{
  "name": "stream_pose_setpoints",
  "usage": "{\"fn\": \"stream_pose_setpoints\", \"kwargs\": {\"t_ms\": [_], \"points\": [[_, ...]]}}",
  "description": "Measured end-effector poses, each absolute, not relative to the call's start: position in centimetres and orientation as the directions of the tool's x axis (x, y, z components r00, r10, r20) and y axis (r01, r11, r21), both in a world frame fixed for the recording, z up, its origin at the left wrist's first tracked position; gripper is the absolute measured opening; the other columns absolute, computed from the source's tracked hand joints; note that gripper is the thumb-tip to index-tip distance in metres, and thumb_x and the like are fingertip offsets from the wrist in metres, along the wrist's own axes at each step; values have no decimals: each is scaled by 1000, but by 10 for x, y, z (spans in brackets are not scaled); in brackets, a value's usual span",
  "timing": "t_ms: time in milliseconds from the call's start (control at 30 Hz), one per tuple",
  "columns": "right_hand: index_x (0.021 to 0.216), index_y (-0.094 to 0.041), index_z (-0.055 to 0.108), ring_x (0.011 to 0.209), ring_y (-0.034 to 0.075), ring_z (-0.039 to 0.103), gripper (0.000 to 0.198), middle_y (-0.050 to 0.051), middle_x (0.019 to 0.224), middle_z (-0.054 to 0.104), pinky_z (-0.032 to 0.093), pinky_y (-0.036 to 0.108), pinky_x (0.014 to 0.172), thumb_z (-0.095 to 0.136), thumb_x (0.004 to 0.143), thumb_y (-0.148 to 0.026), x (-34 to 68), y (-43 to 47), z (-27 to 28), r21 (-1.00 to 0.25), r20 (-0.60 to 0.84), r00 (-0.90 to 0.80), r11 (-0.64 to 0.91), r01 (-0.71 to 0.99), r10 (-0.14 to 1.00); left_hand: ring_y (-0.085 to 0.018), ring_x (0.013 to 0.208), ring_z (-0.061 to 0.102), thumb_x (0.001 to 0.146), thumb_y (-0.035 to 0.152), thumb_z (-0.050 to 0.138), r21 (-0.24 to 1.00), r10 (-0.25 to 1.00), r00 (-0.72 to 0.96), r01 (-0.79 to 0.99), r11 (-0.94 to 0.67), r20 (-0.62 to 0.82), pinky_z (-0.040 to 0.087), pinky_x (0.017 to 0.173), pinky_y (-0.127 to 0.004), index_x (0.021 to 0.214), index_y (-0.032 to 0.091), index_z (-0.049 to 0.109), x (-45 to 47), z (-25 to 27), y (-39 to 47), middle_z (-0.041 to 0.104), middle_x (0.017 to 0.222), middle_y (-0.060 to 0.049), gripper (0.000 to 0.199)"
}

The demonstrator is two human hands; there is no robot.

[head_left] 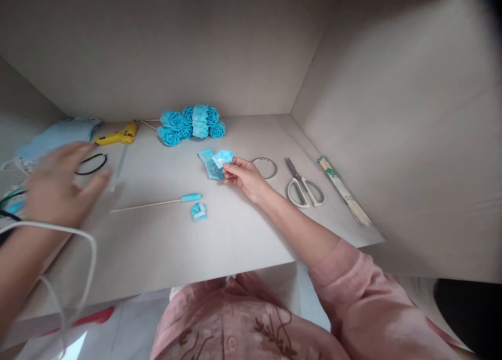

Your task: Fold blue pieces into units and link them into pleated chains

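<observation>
My right hand (245, 177) pinches a small folded blue paper petal (223, 158) between thumb and fingers. Right beside those fingertips lies a little pile of blue paper pieces (210, 165). A thin wooden stick (149, 207) with a blue wrapped tip (191, 197) rests on the table, and a single folded blue piece (198, 211) sits just below the tip. Over on the left, my left hand (65, 185) is raised and blurred, thumb apart from the fingers, with nothing visible in it. It is nearest a black loop (92, 164) and the yellow glue gun (120, 135).
Blue paper roses (192, 124) lie at the back. Scissors (304, 185), a metal ring (265, 167) and a bundle of wooden sticks (343, 190) are on the right. A white cable (92, 250) loops across my left forearm. Grey walls enclose the table.
</observation>
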State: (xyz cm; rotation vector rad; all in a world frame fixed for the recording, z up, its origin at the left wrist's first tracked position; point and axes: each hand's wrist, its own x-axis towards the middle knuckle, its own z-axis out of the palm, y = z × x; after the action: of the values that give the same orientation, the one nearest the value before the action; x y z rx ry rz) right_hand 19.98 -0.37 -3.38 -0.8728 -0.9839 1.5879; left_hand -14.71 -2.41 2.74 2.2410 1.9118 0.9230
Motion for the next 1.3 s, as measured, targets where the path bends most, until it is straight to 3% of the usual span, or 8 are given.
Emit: {"fn": "stream_pose_setpoints", "kwargs": {"t_ms": [133, 233, 367, 667, 833, 933, 1133, 1300], "points": [[76, -18, 64, 65, 8, 53, 28, -3, 72, 60, 50, 23, 63, 81, 65, -37, 199, -6, -32, -924, -46, -231, -129, -361, 972, -21, 100, 61, 78, 49, 62, 714, 927, 185, 594, -370, 327, 47, 89, -35, 107, 22, 66, -33, 17, -19, 63, 121, -6, 40], [76, -18, 65, 65, 8, 53, 29, -3, 71, 59, 49, 24, 64, 82, 64, -38, 198, -7, -31, -928, -36, -221, -115, -354, 974, -19, 88, 62, 74, 47, 66, 937, 961, 258, 300, -181, 102, 47, 75, -29, 97, 19, 68, 21, 5, -14, 69, 100, -6, 37], [74, -19, 65, 63, 9, 52, 28, -3, 68, 57, 49, 25, 65, 81, 64, -39, 199, -5, -32, -928, -25, -205, -99, -360, 978, -13, 69, 55, 70, 39, 71, 990, 978, 196, 105, -89, 67, 41, 66, -25, 73, 17, 64, 40, -1, -5, 62, 71, -1, 24], [91, -21, 74, 91, 15, 62, 24, 3, 96, 71, 47, 30, 89, 69, 75, -39, 221, 7, -20, -981, 67, -208, 26, -193, 976, -10, 59, 47, 67, 41, 70, 972, 957, 290, 230, -57, -12, 37, 60, -23, 66, 16, 62, 28, -2, 11, 54, 61, 2, 26], [73, -20, 70, 71, 12, 57, 16, -2, 71, 65, 46, 27, 76, 72, 71, -36, 223, 7, -17, -995, 89, -154, 94, 26, 984, -13, 63, 53, 69, 44, 67, 938, 959, 282, 333, -95, -3, 43, 65, -26, 73, 17, 68, 21, -2, 20, 63, 67, 0, 28], [75, -19, 68, 69, 11, 56, 19, -2, 72, 63, 48, 27, 73, 72, 70, -38, 224, 9, -21, -995, 33, -74, 26, -93, 997, -18, 77, 61, 76, 47, 58, 882, 975, 199, 434, -181, 102, 46, 73, -28, 86, 17, 73, 4, -7, 41, 72, 88, -6, 35], [76, -19, 69, 71, 11, 58, 27, 0, 76, 63, 54, 29, 73, 79, 63, -40, 222, 8, -28, -964, -64, -105, -89, -252, 992, -28, 104, 61, 85, 40, 49, 490, 955, 204, 823, -287, 217, 42, 88, -32, 105, 19, 74, -25, -32, 89, 71, 114, -8, 38], [75, -18, 69, 72, 12, 60, 27, 0, 76, 64, 55, 30, 75, 79, 63, -40, 217, 7, -33, -958, -76, -117, -105, -266, 990, -26, 96, 63, 86, 43, 48, 519, 963, 213, 811, -269, 166, 42, 78, -29, 93, 17, 75, -14, -43, 108, 73, 103, -8, 38]]}}
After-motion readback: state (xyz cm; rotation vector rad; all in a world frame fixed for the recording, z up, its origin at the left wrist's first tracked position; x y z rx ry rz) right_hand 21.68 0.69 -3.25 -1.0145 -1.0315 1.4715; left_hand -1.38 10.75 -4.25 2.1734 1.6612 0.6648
